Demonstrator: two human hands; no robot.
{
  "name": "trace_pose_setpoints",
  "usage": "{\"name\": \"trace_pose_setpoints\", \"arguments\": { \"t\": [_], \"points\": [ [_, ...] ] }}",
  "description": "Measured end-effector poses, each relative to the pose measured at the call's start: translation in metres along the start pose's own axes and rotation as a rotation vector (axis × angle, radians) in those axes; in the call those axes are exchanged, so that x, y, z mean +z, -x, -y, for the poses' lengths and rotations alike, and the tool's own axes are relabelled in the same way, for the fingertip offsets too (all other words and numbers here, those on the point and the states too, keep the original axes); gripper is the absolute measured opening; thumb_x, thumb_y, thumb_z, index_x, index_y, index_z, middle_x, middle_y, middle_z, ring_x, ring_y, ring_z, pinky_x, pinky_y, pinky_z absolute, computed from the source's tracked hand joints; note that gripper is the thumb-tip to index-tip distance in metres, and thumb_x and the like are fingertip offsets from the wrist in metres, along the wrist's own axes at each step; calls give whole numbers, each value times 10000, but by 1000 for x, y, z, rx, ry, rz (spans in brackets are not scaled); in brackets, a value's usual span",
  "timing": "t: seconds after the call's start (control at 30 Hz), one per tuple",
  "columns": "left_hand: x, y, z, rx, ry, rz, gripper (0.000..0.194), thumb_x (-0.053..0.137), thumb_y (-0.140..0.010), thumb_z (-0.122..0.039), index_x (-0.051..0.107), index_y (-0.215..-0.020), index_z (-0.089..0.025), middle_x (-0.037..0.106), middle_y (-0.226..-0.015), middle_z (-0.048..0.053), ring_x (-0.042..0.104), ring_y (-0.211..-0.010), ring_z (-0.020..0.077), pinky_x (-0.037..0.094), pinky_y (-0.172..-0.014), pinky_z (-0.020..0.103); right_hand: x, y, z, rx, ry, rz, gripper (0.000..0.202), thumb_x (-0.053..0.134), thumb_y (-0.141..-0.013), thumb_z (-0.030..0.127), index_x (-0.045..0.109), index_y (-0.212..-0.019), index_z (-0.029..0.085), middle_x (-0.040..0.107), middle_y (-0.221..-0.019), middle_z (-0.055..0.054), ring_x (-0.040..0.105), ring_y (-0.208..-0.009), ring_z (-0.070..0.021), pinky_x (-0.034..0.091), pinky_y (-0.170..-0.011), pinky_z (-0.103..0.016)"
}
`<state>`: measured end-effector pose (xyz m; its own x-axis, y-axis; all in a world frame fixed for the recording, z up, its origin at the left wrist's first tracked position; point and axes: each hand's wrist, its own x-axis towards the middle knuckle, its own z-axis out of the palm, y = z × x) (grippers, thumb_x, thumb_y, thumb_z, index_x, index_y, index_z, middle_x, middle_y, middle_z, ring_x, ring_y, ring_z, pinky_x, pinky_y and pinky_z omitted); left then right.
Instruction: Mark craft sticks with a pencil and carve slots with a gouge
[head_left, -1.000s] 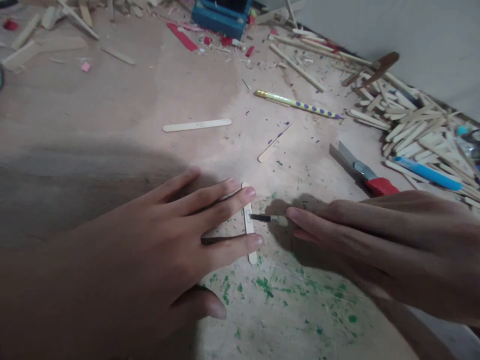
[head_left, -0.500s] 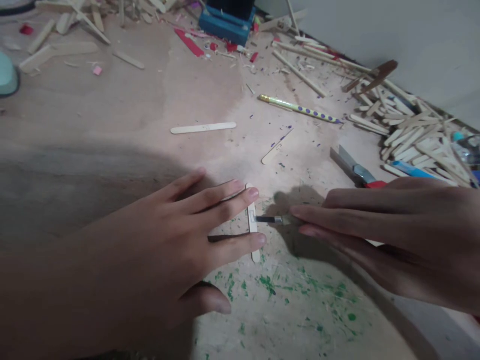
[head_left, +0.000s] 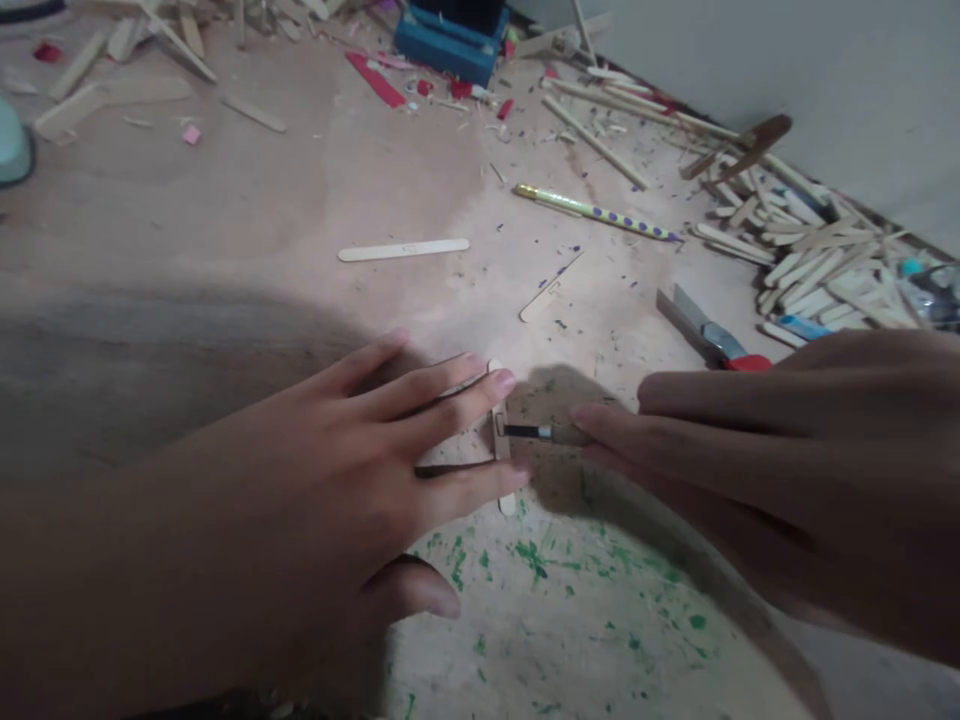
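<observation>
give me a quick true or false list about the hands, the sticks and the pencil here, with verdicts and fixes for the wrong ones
1. The left hand has fingers lying across a wooden stick. True.
2. The right hand holds the red-handled cutter. False: it holds a slim tool with a dark shaft; the red-handled cutter lies beyond that hand.
3. The spotted pencil lies on the table, apart from both hands. True.
4. The wooden stick under the left hand is unmarked. False: a small outline shows near its middle.
5. The heap of sticks is on the left side of the picture. False: it is on the right.
</observation>
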<state>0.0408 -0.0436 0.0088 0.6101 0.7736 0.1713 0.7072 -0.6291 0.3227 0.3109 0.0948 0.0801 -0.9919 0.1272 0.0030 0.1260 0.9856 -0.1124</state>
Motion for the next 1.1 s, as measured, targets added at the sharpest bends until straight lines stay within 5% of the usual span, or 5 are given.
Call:
{"name": "trace_pose_setpoints", "arguments": {
  "t": [0.13,0.27,0.43,0.83,1.1],
  "points": [
    [0,0,-1,-7,4,29,674,727,-999,-587,559,-1602,-336,518,-1716,110,442,-1635,349,409,-1299,633,10,2,-5,-45,-73,-45,223,487,-1128,201,678,-1224,264,825,-1038,19,650,-603,-147,414,-521,-368],
    [1,-1,-1,-24,7,23,635,708,-995,-582,584,-1577,-359,541,-1700,66,464,-1618,352,409,-1311,628,23,7,-3,46,-150,-129,258,500,-1146,182,731,-1232,256,857,-1100,3,805,-811,-146,578,-615,-286],
    [2,-1,-2,-33,18,30,573,627,-1050,-576,580,-1580,-362,528,-1710,61,474,-1611,350,377,-1325,644,39,17,-1,111,-304,-202,239,610,-1121,216,739,-1307,291,852,-1170,10,834,-892,-152,661,-697,-260],
    [1,1,0,-36,36,48,661,706,-1013,-624,549,-1599,-363,493,-1739,67,407,-1656,314,318,-1356,578,25,11,3,133,-219,-164,293,530,-1136,178,764,-1265,298,860,-1073,6,813,-778,-154,596,-586,-290],
    [4,1,0,-10,28,23,577,625,-1073,-568,564,-1591,-322,468,-1746,139,368,-1676,343,316,-1321,644,22,12,4,119,-275,-143,213,603,-1126,201,763,-1262,235,848,-1231,-45,837,-933,-156,647,-732,-237]
  ]
}}
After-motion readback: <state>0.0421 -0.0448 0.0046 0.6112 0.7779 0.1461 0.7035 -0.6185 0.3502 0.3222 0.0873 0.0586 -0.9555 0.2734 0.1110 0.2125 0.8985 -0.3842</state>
